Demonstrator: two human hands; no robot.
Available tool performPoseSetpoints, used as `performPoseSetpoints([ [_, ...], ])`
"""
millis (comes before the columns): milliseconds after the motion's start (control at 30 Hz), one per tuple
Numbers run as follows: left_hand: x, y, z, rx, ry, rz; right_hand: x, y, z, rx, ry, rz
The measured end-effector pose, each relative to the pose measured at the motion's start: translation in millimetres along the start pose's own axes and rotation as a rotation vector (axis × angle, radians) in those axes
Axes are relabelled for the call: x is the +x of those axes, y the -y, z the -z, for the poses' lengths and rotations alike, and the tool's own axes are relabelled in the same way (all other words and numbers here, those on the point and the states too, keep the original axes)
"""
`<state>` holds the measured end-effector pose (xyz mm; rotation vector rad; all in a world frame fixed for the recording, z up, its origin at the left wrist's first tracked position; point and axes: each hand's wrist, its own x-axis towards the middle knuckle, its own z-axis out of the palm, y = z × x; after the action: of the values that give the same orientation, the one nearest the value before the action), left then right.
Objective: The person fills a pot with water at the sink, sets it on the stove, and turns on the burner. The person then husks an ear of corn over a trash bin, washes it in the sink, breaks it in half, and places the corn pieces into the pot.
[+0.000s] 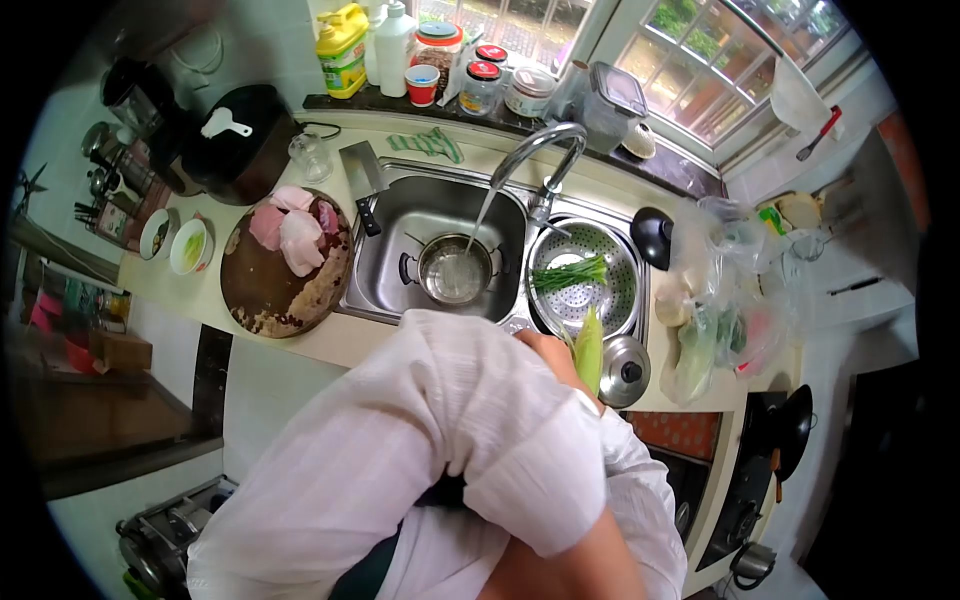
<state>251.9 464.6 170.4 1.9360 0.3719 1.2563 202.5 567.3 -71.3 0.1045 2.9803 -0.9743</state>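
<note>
My right hand [553, 358] is at the front rim of the sink, left of a long pale-green vegetable [590, 355]; its fingers are mostly hidden. My left hand is out of view; the left sleeve [430, 400] is bent across the front and the bare forearm runs off the bottom edge. Water runs from the curved faucet [540, 140] into a two-handled metal pot [455, 270] in the left basin [395, 215]. Green stalks [570, 274] lie in a steel colander [610, 250] over the right basin. A pot lid [624, 372] rests at its front right.
A cleaver [362, 172] lies by the left basin, beside a round board [270, 285] with raw meat [298, 240]. Two bowls [188, 246] stand farther left. Plastic bags of vegetables [715, 330] are on the right; bottles and jars [482, 88] line the sill.
</note>
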Motion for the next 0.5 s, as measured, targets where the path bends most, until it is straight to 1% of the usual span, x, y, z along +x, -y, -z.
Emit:
performPoseSetpoints([
  [33,-3,-1,2,0.024,-0.019,-0.012,2,0,0,0.028,0.006,0.023],
  [67,-6,-3,3,0.045,-0.039,-0.024,3,1,1,0.0,0.035,-0.04],
  [167,-19,-6,11,0.108,-0.12,-0.064,8,-9,7,-0.064,0.082,-0.052],
  [233,-35,-9,19,0.16,-0.2,-0.088,13,-17,11,-0.052,0.051,-0.017],
  [267,-46,-10,23,0.197,-0.258,-0.09,17,-22,14,-0.063,0.046,-0.03],
  [333,-80,-10,44,0.241,-0.365,-0.026,24,-35,17,-0.092,0.043,-0.063],
  [367,-107,-10,63,0.126,-0.275,0.196,29,-41,19,-0.091,0.004,-0.058],
  [400,-131,-18,81,-0.03,-0.318,0.48,33,-37,26,-0.064,-0.031,-0.111],
  [433,-165,-15,91,-0.279,-0.439,0.61,39,-33,34,-0.037,-0.07,-0.165],
  [467,-207,1,102,-0.034,-0.522,0.706,45,-50,29,0.017,-0.114,-0.173],
  [500,-246,8,108,0.013,-0.681,0.745,51,-71,25,0.072,-0.161,-0.183],
])
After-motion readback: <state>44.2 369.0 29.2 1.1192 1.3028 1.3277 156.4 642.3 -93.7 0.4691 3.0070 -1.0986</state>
